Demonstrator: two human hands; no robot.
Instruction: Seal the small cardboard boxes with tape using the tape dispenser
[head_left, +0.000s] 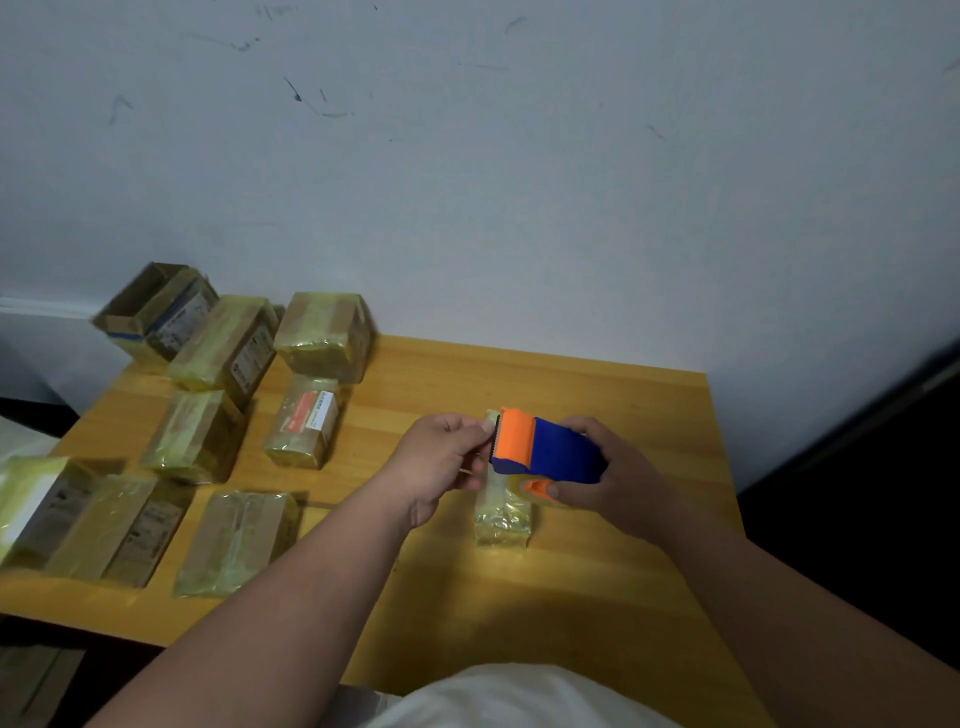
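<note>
Dim, flat indoor light; soft shadows on the worktop (597, 395) (edges bend, left corner blurs), slight overall softness.

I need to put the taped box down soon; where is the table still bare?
Bare wood lies right of the right hand and tape dispenser, out to the table edge, and along the near edge below the small box. The left side is crowded with wrapped boxes.

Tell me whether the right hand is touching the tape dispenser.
Touching. The head view shows the right hand wrapped around the blue body of the tape dispenser, holding it above the table.
</note>
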